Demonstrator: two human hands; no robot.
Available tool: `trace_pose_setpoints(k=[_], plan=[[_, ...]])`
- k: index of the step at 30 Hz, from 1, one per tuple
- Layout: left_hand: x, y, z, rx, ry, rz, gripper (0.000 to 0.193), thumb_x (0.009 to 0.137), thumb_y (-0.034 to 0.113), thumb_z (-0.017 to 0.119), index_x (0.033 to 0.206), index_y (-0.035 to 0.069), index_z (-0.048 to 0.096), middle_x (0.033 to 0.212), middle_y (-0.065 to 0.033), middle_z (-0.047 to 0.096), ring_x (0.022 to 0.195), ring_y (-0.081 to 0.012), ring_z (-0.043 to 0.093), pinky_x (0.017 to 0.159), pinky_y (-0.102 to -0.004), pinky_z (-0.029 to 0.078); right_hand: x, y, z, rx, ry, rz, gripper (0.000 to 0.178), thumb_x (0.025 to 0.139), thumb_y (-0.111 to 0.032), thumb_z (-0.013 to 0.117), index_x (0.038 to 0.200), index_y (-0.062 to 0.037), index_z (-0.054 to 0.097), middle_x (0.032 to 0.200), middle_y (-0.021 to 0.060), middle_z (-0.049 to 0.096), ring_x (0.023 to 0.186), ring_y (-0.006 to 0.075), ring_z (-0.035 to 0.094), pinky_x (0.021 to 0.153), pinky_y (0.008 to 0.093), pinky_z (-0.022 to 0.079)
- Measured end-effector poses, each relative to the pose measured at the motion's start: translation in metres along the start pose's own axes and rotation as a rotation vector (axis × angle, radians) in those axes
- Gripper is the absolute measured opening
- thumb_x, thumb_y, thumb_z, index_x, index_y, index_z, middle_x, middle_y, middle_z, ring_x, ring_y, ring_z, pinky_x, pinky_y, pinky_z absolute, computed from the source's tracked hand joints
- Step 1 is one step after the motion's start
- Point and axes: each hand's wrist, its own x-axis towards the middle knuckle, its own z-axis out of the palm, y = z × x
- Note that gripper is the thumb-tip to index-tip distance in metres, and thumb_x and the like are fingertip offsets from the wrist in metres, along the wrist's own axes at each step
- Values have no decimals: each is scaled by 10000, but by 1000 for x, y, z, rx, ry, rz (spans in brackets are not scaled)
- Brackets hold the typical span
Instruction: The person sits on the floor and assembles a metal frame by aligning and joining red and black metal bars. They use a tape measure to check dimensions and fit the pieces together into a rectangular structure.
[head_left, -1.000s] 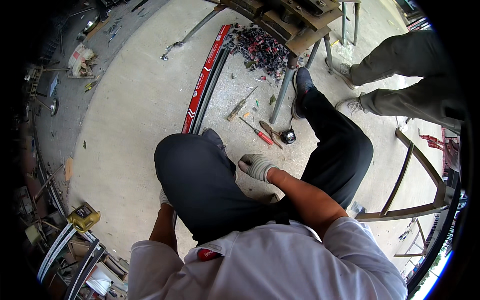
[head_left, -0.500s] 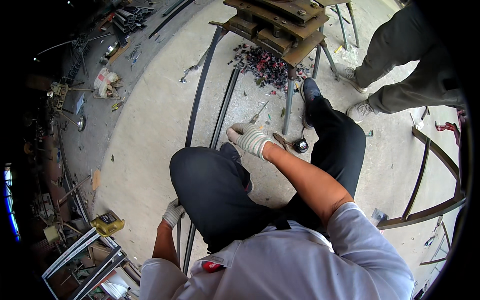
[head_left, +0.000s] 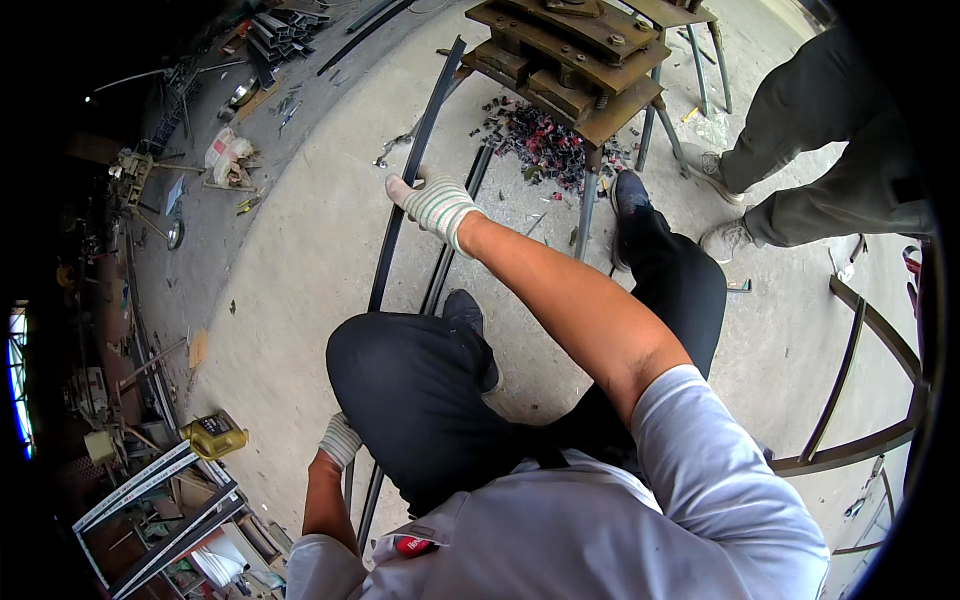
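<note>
1. Left hand [head_left: 341, 440]: beside the knee [head_left: 385, 365] — fingers partly hidden, so I cannot tell its grip.
2. Bar [head_left: 388, 250]: black, slanting up beyond the knee.
3. Right hand [head_left: 433, 207]: wrapped around the bar.
4. Scraps [head_left: 545, 140]: piled under the press [head_left: 570, 75].

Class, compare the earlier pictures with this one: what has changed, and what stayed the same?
The right hand has reached forward and left onto the long strip, seemingly gripping it. The red side seen at first no longer shows; the strip looks dark. The left hand stays low at the left; the scrap pile and metal stand remain.
</note>
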Motion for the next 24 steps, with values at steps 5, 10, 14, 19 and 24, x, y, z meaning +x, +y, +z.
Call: trace_pose_setpoints(k=[5, 10, 14, 19, 24], plan=[[-28, -8, -1, 91, 95, -246, 250, 898, 140, 639, 1112, 47, 729, 896, -170, 742, 785, -243, 660, 764, -390, 537, 3, -21, 24, 247, -104, 70, 375, 1012, -416, 662, 1107, -54, 678, 954, 56, 699, 711, 168, 661, 592, 325, 541], [-28, 112, -44, 334, 86, -298, 366, 884, 254, 605, 1148, 42, 742, 1016, -272, 730, 960, -446, 700, 851, -465, 548, 62, 23, -28, 292, -42, 235, 371, 971, -451, 720, 1180, -145, 694, 951, 1, 721, 805, 142, 682, 578, 289, 491], [-19, 110, -49, 350, 28, -360, 379, 903, 250, 611, 1230, 88, 711, 1097, -243, 738, 1033, -424, 696, 887, -467, 543, 131, 88, -74, 326, -157, 236, 345, 962, -451, 728, 1134, -152, 724, 964, -15, 715, 795, 120, 632, 678, 255, 473], [-40, 85, -49, 354, 67, -343, 426, 888, 364, 640, 1121, 32, 768, 1069, -255, 741, 998, -422, 702, 873, -472, 550, 97, 92, -63, 450, -105, 381, 297, 993, -394, 702, 1179, -164, 715, 992, -33, 718, 810, 96, 621, 655, 238, 427], [-33, 66, -70, 368, 55, -300, 412, 888, 343, 646, 1132, 32, 761, 1092, -242, 746, 995, -416, 708, 867, -471, 553, 113, 134, -98, 499, -111, 360, 292, 1012, -438, 660, 1143, -185, 722, 894, -44, 670, 728, 101, 553, 582, 241, 429]])
